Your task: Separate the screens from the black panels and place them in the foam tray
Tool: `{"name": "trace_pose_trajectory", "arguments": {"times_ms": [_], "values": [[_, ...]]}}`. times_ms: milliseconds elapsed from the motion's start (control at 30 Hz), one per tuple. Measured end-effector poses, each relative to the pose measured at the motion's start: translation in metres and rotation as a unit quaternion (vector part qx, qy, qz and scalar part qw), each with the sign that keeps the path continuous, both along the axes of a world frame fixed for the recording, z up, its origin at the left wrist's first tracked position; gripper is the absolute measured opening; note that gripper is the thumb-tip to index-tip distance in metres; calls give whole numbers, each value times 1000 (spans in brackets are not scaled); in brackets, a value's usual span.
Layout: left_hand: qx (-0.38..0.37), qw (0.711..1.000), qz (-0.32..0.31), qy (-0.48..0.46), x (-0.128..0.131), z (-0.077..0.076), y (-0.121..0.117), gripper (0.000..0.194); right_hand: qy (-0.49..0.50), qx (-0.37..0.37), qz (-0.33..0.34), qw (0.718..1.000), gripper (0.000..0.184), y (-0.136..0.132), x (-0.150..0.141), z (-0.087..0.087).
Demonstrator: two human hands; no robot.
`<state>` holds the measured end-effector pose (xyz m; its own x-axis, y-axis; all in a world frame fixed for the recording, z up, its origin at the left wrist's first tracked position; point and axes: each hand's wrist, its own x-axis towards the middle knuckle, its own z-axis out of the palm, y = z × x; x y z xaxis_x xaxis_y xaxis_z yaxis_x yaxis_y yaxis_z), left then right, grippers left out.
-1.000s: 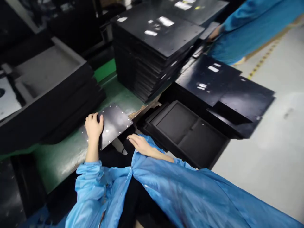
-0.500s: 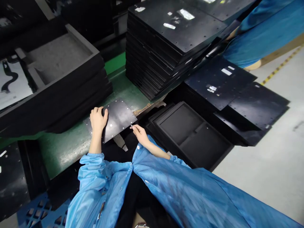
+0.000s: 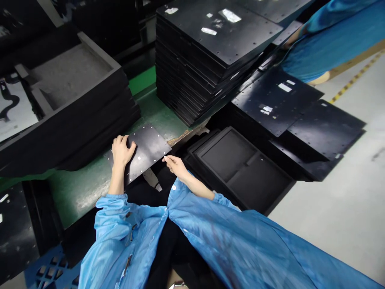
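A small black metal plate (image 3: 147, 149) with holes along its edges lies on the green table (image 3: 81, 192) near the front edge. My left hand (image 3: 122, 151) rests flat on the plate's left part, fingers curled over its far edge. My right hand (image 3: 176, 165) is at the plate's right corner, thumb and fingers pinched at the edge. Whether something small is between those fingers cannot be told. Both arms wear blue sleeves.
A tall stack of large black plates (image 3: 210, 52) stands behind the small plate. Black foam trays (image 3: 69, 100) are piled at the left. A black compartment tray (image 3: 240, 168) sits low on the right, with more black plates (image 3: 276, 100) beyond. Another person in blue (image 3: 327, 36) stands at the top right.
My right hand moved up from below the table edge to the plate's right corner. My left hand stayed on the plate. The view shifted slightly.
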<state>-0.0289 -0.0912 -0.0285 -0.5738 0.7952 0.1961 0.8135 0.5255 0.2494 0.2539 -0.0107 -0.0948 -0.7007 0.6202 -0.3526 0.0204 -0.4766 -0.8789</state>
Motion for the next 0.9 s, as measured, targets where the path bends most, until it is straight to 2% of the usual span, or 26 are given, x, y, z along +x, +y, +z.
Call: {"name": "trace_pose_trajectory", "arguments": {"times_ms": [233, 333, 467, 600, 667, 767, 833, 900], "values": [[3, 1000, -16, 6, -12, -1, -2, 62, -5, -16, 23, 1000, 61, 12, -8, -5], [-4, 999, -33, 15, -15, -1, -3, 67, -7, 74, 22, 997, 47, 18, -9, -5], [-21, 999, -18, 26, -26, -1, 3, 77, -58, 230, 3, 972, 28, 26, -9, 4], [-42, 999, -27, 4, -32, 3, 11, 81, -82, 267, -33, 960, 17, 30, -10, 16], [-39, 999, -28, -11, -29, 6, 11, 79, -79, 243, -25, 967, 18, 31, -11, 18], [-33, 999, -24, -25, -25, 11, 11, 78, -46, 72, 18, 996, 24, 33, -11, 19], [-42, 999, -26, -24, -26, 12, 11, 80, -24, -24, 34, 999, 25, 35, -11, 19], [-52, 998, -28, -21, -29, 9, 10, 82, -6, -7, 14, 1000, 22, 35, -11, 20]]}}
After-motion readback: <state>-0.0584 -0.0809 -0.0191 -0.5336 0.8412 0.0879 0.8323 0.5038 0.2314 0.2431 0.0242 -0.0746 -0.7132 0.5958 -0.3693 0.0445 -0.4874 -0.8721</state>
